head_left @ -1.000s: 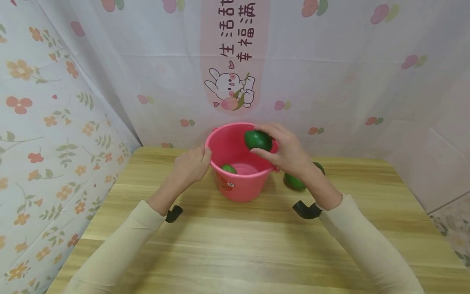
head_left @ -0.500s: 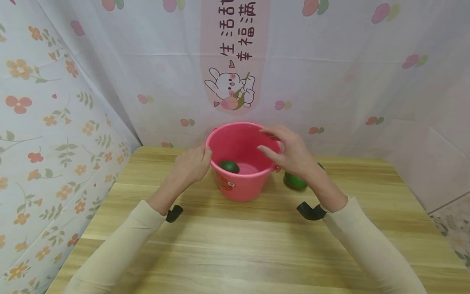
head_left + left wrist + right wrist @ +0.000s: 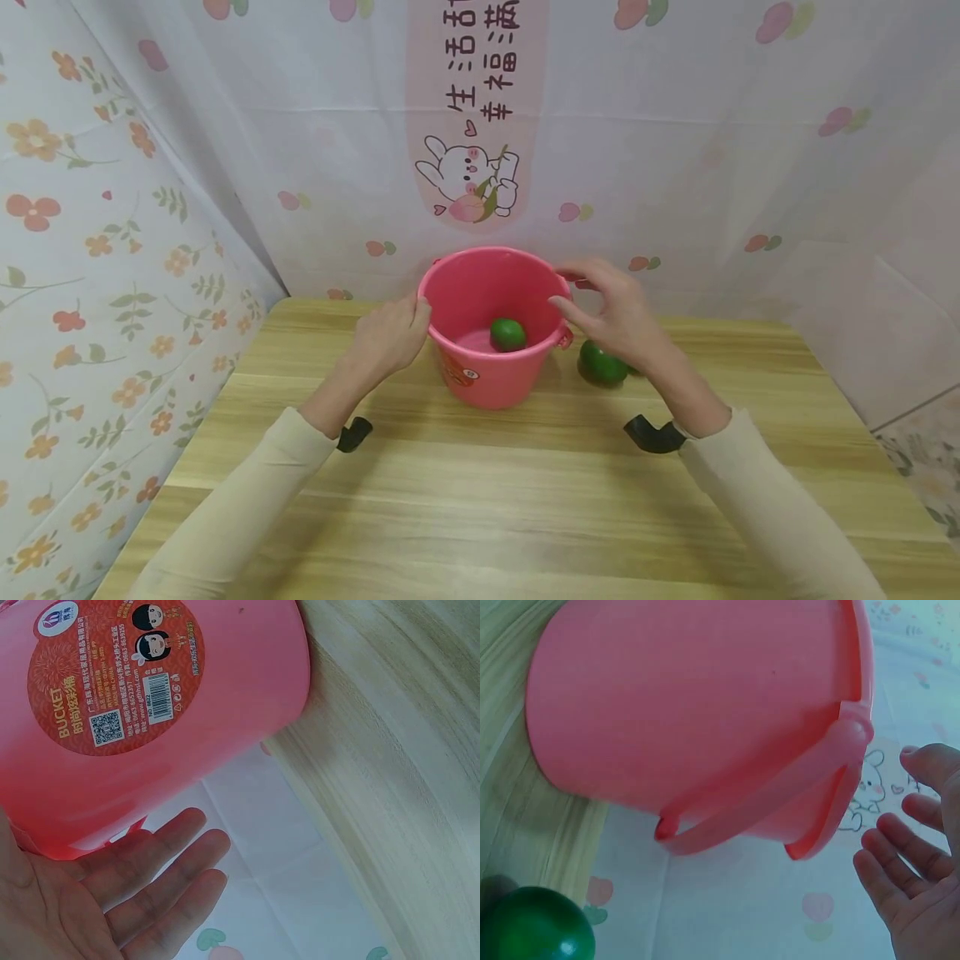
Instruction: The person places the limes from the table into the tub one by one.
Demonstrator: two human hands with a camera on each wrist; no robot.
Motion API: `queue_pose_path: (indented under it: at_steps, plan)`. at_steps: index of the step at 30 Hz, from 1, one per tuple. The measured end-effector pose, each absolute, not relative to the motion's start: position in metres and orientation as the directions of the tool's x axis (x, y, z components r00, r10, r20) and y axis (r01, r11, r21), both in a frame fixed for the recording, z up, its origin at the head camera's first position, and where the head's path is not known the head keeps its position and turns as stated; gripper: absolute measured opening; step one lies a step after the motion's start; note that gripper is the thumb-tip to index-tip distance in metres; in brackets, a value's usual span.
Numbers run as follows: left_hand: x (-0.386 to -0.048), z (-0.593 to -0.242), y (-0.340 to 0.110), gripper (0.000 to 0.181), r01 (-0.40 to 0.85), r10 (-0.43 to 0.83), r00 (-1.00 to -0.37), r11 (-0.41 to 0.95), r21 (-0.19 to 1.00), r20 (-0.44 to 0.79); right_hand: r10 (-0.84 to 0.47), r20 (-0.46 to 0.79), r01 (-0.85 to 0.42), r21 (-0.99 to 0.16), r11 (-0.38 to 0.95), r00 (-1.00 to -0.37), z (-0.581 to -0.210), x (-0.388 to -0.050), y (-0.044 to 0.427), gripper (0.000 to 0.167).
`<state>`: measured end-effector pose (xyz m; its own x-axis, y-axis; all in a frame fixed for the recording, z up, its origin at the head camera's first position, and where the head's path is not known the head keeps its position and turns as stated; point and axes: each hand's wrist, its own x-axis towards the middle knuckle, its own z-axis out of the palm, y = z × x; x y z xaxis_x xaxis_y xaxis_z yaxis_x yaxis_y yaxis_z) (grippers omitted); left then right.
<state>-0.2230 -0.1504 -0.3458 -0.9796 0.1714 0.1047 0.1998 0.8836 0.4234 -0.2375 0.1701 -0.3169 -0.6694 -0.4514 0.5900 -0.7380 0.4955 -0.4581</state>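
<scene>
A pink bucket (image 3: 495, 379) stands upright near the back of the wooden table. Its left rim is gripped by the left hand (image 3: 392, 337), thumb at the edge, the other fingers along the outer wall in the left wrist view. Inside the bucket one green fruit (image 3: 507, 335) shows at the bottom. The right hand (image 3: 611, 312) is beside the right rim, fingers spread and holding nothing. Below that hand a green fruit (image 3: 602, 365) lies on the table, with part of another behind it. The bucket's handle (image 3: 772, 791) hangs down its outer side in the right wrist view.
Patterned cloth (image 3: 337, 167) hangs behind the table (image 3: 480, 500) and along its left side. Black wrist-camera pieces (image 3: 654, 436) stick out at both wrists.
The right hand has let go of a green fruit into the bucket and moved right, off the opening. The fruit seen inside now lies farther right. The left hand has kept its grip.
</scene>
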Motion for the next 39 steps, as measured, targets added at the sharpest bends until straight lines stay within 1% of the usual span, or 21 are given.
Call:
queue_pose_path:
  at_steps: [3,10,17,24,32,39]
  plan:
    - [-0.223,-0.345,-0.15,0.039,0.2,0.171,-0.98,0.887,0.417,0.105,-0.443,0.6,-0.737,-0.442,0.511,-0.666,-0.319,-0.238,0.176,0.042]
    - [-0.224,-0.346,-0.151,0.04,0.193,0.169,-0.981,0.888,0.418,0.095,-0.421,0.576,-0.699,-0.437,0.566,-0.701,-0.324,-0.236,0.187,0.045]
    - [-0.225,-0.347,-0.152,0.04,0.195,0.17,-0.981,0.882,0.43,0.095,-0.421,0.582,-0.706,-0.443,0.552,-0.695,-0.33,-0.235,0.199,0.043]
    - [-0.224,-0.346,-0.151,0.041,0.191,0.167,-0.982,0.878,0.439,0.093,-0.411,0.565,-0.682,-0.439,0.585,-0.715,-0.338,-0.236,0.209,0.041]
    - [-0.224,-0.348,-0.151,0.043,0.183,0.153,-0.983,0.88,0.439,0.102,-0.411,0.565,-0.681,-0.431,0.592,-0.715,-0.346,-0.235,0.218,0.041]
    - [-0.225,-0.349,-0.151,0.043,0.17,0.141,-0.985,0.88,0.443,0.099,-0.402,0.55,-0.663,-0.439,0.607,-0.732,-0.35,-0.232,0.226,0.04]
